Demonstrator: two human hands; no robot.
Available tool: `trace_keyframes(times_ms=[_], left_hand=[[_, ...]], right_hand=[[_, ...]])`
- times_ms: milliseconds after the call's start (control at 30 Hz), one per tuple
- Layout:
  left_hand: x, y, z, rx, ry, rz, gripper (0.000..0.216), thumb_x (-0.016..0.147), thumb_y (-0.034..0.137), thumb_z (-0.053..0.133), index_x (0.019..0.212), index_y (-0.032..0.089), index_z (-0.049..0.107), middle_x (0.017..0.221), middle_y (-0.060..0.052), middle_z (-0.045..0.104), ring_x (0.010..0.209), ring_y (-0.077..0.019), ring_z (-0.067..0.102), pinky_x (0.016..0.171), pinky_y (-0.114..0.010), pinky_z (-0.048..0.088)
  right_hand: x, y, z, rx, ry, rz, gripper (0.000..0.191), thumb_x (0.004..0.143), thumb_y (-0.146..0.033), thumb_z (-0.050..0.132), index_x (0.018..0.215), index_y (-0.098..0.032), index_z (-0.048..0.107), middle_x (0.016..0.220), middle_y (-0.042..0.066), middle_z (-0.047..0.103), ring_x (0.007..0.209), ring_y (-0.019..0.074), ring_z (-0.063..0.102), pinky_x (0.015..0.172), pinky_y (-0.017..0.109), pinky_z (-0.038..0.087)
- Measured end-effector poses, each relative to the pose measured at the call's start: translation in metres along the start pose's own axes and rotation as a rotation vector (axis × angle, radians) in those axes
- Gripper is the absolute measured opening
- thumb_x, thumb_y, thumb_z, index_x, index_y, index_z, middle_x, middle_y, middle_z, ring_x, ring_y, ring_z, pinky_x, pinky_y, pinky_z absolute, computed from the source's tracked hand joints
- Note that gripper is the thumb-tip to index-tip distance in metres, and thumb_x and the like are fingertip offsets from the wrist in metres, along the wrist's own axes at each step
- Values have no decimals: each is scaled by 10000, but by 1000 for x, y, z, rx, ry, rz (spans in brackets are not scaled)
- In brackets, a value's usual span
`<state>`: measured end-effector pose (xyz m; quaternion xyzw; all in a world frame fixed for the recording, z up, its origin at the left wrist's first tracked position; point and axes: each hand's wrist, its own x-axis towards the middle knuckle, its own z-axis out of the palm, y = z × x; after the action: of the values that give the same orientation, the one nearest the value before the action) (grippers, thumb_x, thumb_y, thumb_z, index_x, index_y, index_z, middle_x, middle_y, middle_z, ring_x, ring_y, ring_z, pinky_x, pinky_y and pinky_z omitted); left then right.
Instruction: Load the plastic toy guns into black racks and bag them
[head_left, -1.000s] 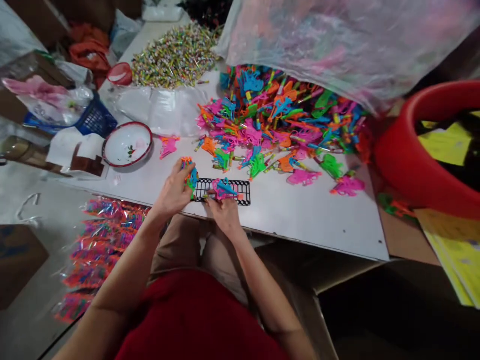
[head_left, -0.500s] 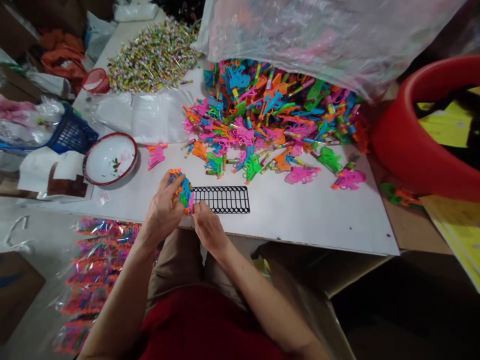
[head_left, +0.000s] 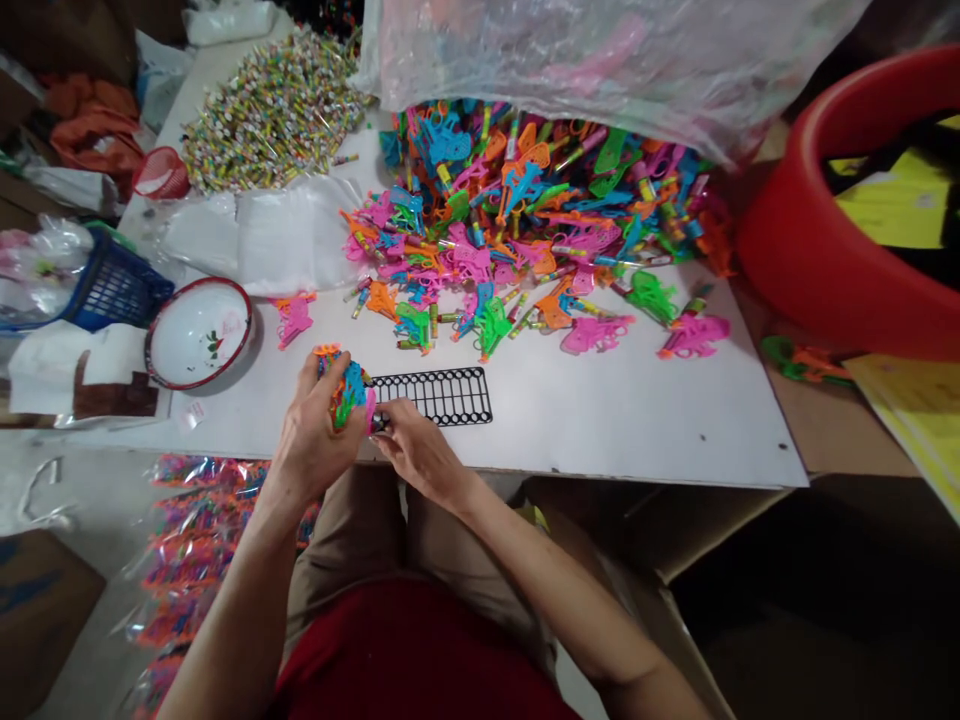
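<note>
My left hand (head_left: 313, 425) is wrapped round a packed row of toy guns (head_left: 349, 385) in blue, green, orange and pink, standing at the left part of a black plastic rack (head_left: 450, 397). The rack lies at the table's front edge, its ladder-like slots bare on the right. My right hand (head_left: 416, 445) is closed, its fingertips pinching the rack's near edge beside the pink toy gun at the end of the row. Those fingertips are partly hidden.
A big heap of toy guns (head_left: 517, 210) spills from a plastic bag (head_left: 585, 60). Small striped tubes (head_left: 277, 120) are piled at the back left. Beside them are clear bags (head_left: 292, 235), a white bowl (head_left: 202, 335), and a blue basket (head_left: 124, 285). A red tub (head_left: 817, 230) stands right.
The view has shifted a little. My right fingers have moved slightly at the rack's near edge, and the rack now sits somewhat tilted. My left hand still holds the row of toy guns.
</note>
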<state>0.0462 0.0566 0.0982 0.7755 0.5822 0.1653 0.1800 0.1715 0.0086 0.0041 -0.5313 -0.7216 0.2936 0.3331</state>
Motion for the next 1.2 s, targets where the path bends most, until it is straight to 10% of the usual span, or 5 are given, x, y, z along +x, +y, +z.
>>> trace_keyframes(times_ms=[133, 933, 1200], left_hand=[[0, -1, 0, 8, -4, -44, 575, 808, 322, 559, 1353, 142, 519, 1457, -186, 419, 1367, -328, 413, 1109, -489, 387], [-1, -10, -1, -119, 7, -112, 512, 827, 241, 476, 1327, 188, 572, 1422, -85, 511, 1359, -265, 430, 1152, -450, 351], [-3, -6, -2, -94, -19, -101, 506, 867, 241, 448, 1361, 172, 535, 1475, -102, 448, 1408, -250, 362, 1167, -418, 323]], right_hand=[[-1, 3, 8, 198, 218, -65, 485, 889, -123, 541, 1339, -203, 380, 1169, 125, 570, 1083, 211, 568, 869, 340, 540], [4, 37, 10, 94, 178, -488, 529, 935, -112, 400, 1438, -193, 259, 1158, 135, 584, 1033, 200, 582, 867, 357, 555], [0, 7, 17, 214, 336, -176, 548, 873, -121, 438, 1398, -200, 304, 1216, 151, 525, 1158, 238, 514, 971, 426, 509]])
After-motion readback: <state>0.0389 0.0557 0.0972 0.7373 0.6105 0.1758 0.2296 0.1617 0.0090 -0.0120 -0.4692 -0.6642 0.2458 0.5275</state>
